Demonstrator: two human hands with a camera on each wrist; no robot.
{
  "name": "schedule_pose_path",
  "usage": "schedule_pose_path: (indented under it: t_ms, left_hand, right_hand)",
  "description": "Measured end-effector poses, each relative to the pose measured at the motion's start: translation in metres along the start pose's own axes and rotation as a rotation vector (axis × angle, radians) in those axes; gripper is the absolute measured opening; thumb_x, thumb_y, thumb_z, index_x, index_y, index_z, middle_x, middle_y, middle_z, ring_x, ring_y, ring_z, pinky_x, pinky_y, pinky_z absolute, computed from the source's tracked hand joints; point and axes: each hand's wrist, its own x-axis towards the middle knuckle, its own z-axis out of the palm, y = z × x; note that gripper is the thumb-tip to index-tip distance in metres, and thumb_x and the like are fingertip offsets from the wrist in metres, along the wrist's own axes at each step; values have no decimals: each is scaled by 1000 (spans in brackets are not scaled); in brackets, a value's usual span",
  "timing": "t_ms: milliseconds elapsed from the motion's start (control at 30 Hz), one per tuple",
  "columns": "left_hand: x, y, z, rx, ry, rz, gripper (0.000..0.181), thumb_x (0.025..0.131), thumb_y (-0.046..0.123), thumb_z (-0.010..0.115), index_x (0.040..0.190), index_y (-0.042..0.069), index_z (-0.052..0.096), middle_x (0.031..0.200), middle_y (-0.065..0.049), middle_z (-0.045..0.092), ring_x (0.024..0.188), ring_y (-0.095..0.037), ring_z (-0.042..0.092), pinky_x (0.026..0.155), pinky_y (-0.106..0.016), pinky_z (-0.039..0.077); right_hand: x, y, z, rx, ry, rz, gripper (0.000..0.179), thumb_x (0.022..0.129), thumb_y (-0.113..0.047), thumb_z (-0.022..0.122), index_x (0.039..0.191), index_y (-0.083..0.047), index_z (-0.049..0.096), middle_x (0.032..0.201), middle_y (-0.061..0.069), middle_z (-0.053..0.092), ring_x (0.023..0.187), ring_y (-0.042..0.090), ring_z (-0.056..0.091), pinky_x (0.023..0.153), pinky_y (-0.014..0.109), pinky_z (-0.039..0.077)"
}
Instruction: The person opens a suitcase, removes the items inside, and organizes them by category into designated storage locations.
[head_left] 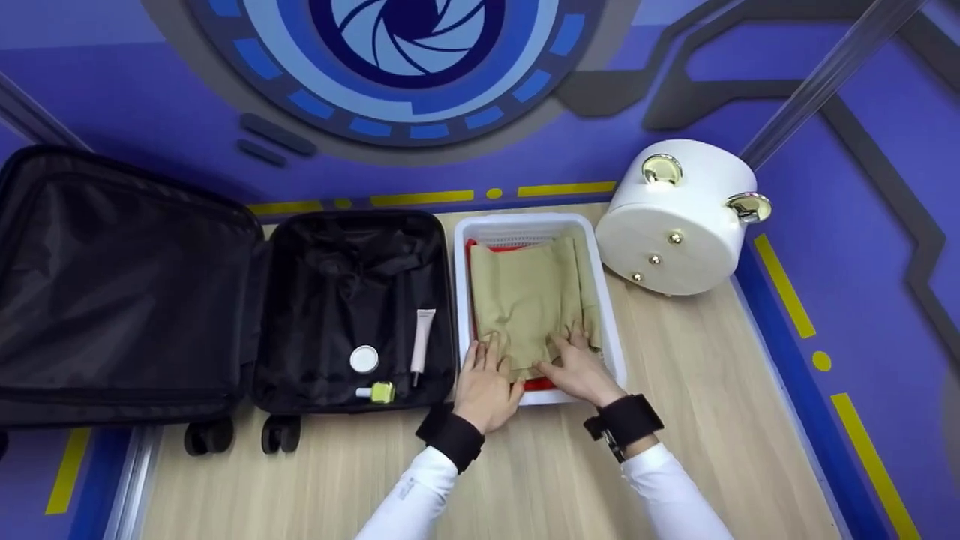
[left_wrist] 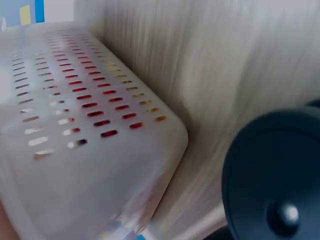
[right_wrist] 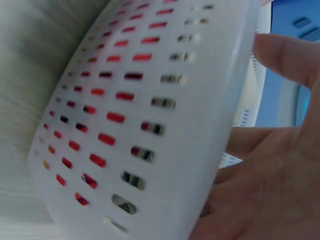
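Note:
A folded khaki cloth garment [head_left: 525,289] lies on red cloth [head_left: 540,384] inside a white plastic basket [head_left: 617,352]. My left hand [head_left: 484,390] reaches over the near left edge, its extended fingers touching the garment's near left corner. On the near right side, my right hand [head_left: 585,371] rests its spread fingers on the same garment. The right wrist view shows this hand [right_wrist: 270,170] over the rim of the slotted basket [right_wrist: 220,100]. Slots in the basket wall [left_wrist: 110,160] show red cloth in the left wrist view, where most of the left hand is hidden.
An open black suitcase [head_left: 345,401] stands left of the basket. In it lie a pale pink tube [head_left: 422,341], a round white-lidded jar [head_left: 364,358] and a small yellow-green bottle [head_left: 382,392]. A white round container with gold fittings [head_left: 675,225] sits at the back right.

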Motion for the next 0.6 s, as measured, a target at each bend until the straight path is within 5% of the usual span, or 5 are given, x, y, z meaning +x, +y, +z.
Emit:
schedule_pose_path:
  t_ms: [267,433,600]
  left_hand:
    - [-25,2,5,-52,51,5,63,111,58,54,148,10,73,180,-14,44,165,-39,46,130,-80,28]
    - [-30,0,10,-59,91,5,61,110,58,57,148,13,74,180,-11,46,163,-38,49,122,-88,30]
    - [-41,-11,14,-276,238,58,48,107,34,70,146,6,73,175,-18,49,163,-44,44,123,-87,29]
  right_hand:
    - [-49,-2,28,-26,252,-151,60,97,-19,78,150,8,65,172,40,40,161,69,32,128,86,25]
    - [-71,6,65,-106,363,-230,42,101,-25,77,135,-1,76,144,26,70,145,57,56,123,90,17]
    - [-67,16,78,-124,448,-276,36,98,-33,81,123,-9,77,117,12,70,121,38,57,121,81,23]
